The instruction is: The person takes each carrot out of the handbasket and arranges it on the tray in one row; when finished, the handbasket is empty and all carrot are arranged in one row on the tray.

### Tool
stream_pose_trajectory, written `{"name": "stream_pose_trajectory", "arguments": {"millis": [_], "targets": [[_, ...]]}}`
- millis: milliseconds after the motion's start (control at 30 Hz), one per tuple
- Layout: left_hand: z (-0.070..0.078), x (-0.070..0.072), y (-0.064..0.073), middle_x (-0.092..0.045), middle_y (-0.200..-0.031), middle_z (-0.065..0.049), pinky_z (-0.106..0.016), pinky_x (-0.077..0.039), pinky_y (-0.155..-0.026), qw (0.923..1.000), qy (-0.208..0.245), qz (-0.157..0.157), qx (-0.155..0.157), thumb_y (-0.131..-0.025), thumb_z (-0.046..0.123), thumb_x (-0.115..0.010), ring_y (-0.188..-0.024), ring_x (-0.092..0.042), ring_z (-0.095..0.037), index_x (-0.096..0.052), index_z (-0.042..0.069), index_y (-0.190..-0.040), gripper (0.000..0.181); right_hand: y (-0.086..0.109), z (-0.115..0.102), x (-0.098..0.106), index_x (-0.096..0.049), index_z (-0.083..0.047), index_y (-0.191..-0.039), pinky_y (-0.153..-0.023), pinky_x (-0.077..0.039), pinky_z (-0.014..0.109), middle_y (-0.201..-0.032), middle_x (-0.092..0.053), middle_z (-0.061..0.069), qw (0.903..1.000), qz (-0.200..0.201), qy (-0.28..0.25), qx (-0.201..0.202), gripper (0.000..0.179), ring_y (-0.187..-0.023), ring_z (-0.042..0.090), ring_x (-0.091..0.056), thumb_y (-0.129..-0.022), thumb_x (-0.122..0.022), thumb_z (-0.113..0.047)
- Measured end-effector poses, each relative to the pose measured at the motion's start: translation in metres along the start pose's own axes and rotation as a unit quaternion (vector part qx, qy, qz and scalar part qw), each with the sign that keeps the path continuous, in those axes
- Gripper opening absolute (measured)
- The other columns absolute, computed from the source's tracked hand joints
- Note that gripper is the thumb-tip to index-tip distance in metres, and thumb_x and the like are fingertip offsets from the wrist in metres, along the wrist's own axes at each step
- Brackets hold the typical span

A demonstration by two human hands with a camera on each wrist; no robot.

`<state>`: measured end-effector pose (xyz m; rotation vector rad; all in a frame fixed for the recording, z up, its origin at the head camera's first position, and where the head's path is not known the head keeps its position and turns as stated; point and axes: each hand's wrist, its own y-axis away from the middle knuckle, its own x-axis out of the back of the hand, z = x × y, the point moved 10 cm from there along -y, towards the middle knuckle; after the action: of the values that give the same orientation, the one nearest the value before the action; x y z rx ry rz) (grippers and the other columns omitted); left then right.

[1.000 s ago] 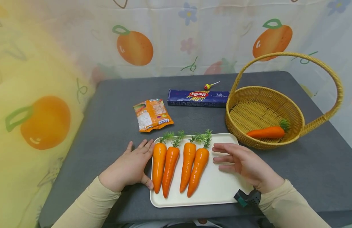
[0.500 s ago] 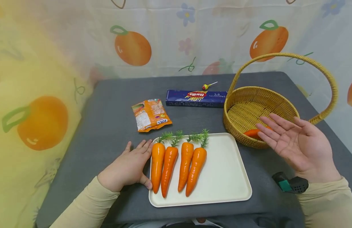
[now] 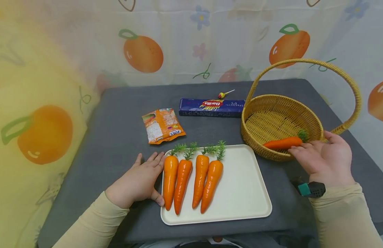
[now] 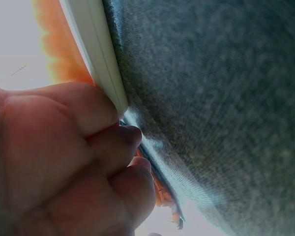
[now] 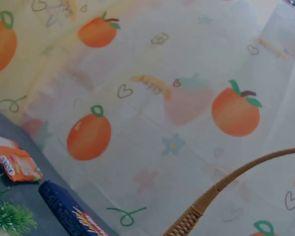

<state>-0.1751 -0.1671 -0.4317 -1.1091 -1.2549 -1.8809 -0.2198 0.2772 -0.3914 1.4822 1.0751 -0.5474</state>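
Note:
In the head view four-sided and cream, a tray (image 3: 245, 193) bears several orange carrots with green tops, among them a leftmost carrot (image 3: 170, 182) along its left edge. My left hand (image 3: 138, 184) rests at that edge, fingers spread and thumb apart; the left wrist view shows the fingers (image 4: 113, 147) right at the tray's side. Palm turned up, my right hand (image 3: 329, 158) is at the near right rim of a wicker basket (image 3: 279, 119), its straight fingers overlapping the rim. One carrot (image 3: 282, 143) lies inside the basket. No hand appears in the right wrist view.
Behind the tray lies an orange snack bag (image 3: 164, 126). A blue spaghetti box (image 3: 210, 107) sits farther back, its right end close to the basket, with a lollipop (image 3: 222, 94) beyond it. The basket's tall handle (image 3: 309, 61) arches upward. A fruit-print curtain (image 3: 179, 41) stands behind the table.
My right hand left the space over the tray, swung right with its palm turning up, then lowered to the basket's rim. The left hand stays at the tray. The view shifted slightly.

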Motion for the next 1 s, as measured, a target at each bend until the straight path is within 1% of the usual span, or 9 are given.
{"name": "stream_pose_trajectory", "arguments": {"millis": [67,167,233,300,400,533,767,933,1000], "targets": [[-0.001,0.0,0.0,-0.025,-0.182,-0.02,-0.082,-0.005,-0.129,1.0,0.003,0.0,0.001,-0.055,0.077,-0.095,-0.17,-0.02,-0.045,-0.031,-0.002,-0.172,0.155,-0.007,0.002,-0.002,0.026,-0.064,-0.158,-0.139,0.002,0.034,-0.173,0.018,-0.038,0.9998,0.014,-0.01,-0.004,0.068,-0.167,-0.001,0.013,-0.117,-0.028,-0.061],[-0.002,-0.001,0.0,-0.025,-0.182,-0.02,-0.082,-0.005,-0.129,1.0,0.005,-0.003,0.003,-0.055,0.077,-0.095,-0.17,-0.02,-0.045,-0.031,-0.002,-0.172,0.156,-0.019,0.009,-0.005,0.033,-0.061,-0.156,-0.138,0.006,0.032,-0.173,0.022,-0.037,0.9993,0.028,-0.003,-0.026,0.072,-0.168,0.0,0.018,-0.117,-0.028,-0.06],[-0.002,-0.001,0.0,-0.025,-0.182,-0.02,-0.082,-0.004,-0.129,1.0,0.006,-0.004,0.003,-0.055,0.078,-0.095,-0.17,-0.021,-0.045,-0.032,-0.002,-0.172,0.155,-0.028,0.015,-0.007,0.034,-0.058,-0.157,-0.138,0.006,0.033,-0.174,0.021,-0.035,0.9984,0.032,-0.006,-0.045,0.075,-0.168,0.001,0.018,-0.116,-0.029,-0.061],[-0.002,-0.001,0.0,-0.025,-0.182,-0.02,-0.082,-0.004,-0.129,1.0,0.007,-0.004,0.001,-0.055,0.078,-0.095,-0.17,-0.021,-0.045,-0.032,-0.002,-0.172,0.155,-0.038,0.019,-0.01,0.029,-0.058,-0.161,-0.139,0.004,0.034,-0.177,0.017,-0.032,0.9977,0.034,-0.008,-0.057,0.075,-0.17,0.003,0.015,-0.116,-0.031,-0.061],[-0.002,-0.001,0.0,-0.025,-0.182,-0.02,-0.083,-0.004,-0.128,1.0,0.008,-0.003,-0.001,-0.054,0.078,-0.095,-0.17,-0.021,-0.044,-0.032,-0.002,-0.172,0.155,-0.049,0.024,-0.016,0.029,-0.056,-0.163,-0.139,0.006,0.036,-0.178,0.021,-0.03,0.9962,0.029,0.029,-0.077,0.076,-0.17,0.006,0.018,-0.116,-0.03,-0.063],[-0.001,-0.001,0.001,-0.024,-0.182,-0.02,-0.082,-0.004,-0.129,1.0,0.008,-0.001,-0.003,-0.054,0.077,-0.095,-0.17,-0.022,-0.044,-0.032,-0.002,-0.172,0.155,-0.06,0.031,-0.025,0.038,-0.047,-0.16,-0.137,0.011,0.034,-0.174,0.035,-0.027,0.989,0.014,0.104,-0.104,0.079,-0.166,0.009,0.03,-0.115,-0.023,-0.065],[-0.001,0.0,0.0,-0.024,-0.182,-0.02,-0.082,-0.004,-0.129,0.9999,0.005,0.005,-0.009,-0.054,0.078,-0.096,-0.17,-0.022,-0.044,-0.032,-0.002,-0.172,0.156,-0.084,0.041,-0.035,0.029,-0.041,-0.168,-0.138,0.005,0.032,-0.18,0.025,-0.021,0.9797,0.025,0.131,-0.149,0.082,-0.17,0.012,0.022,-0.115,-0.028,-0.065],[-0.002,-0.002,-0.001,-0.024,-0.183,-0.02,-0.081,-0.002,-0.129,1.0,0.005,0.0,-0.005,-0.054,0.078,-0.095,-0.17,-0.021,-0.044,-0.033,-0.001,-0.172,0.155,-0.099,0.042,-0.04,0.026,-0.041,-0.169,-0.138,-0.001,0.031,-0.18,0.022,-0.022,0.9675,0.047,0.178,-0.173,0.081,-0.171,0.01,0.015,-0.116,-0.032,-0.063],[-0.002,-0.003,-0.002,-0.023,-0.183,-0.019,-0.08,-0.001,-0.13,1.0,0.009,-0.005,-0.002,-0.055,0.078,-0.095,-0.17,-0.02,-0.043,-0.033,-0.001,-0.172,0.154,-0.104,0.041,-0.04,0.022,-0.042,-0.171,-0.138,-0.004,0.032,-0.181,0.017,-0.023,0.9645,0.058,0.188,-0.176,0.08,-0.172,0.009,0.01,-0.116,-0.033,-0.062]]}}
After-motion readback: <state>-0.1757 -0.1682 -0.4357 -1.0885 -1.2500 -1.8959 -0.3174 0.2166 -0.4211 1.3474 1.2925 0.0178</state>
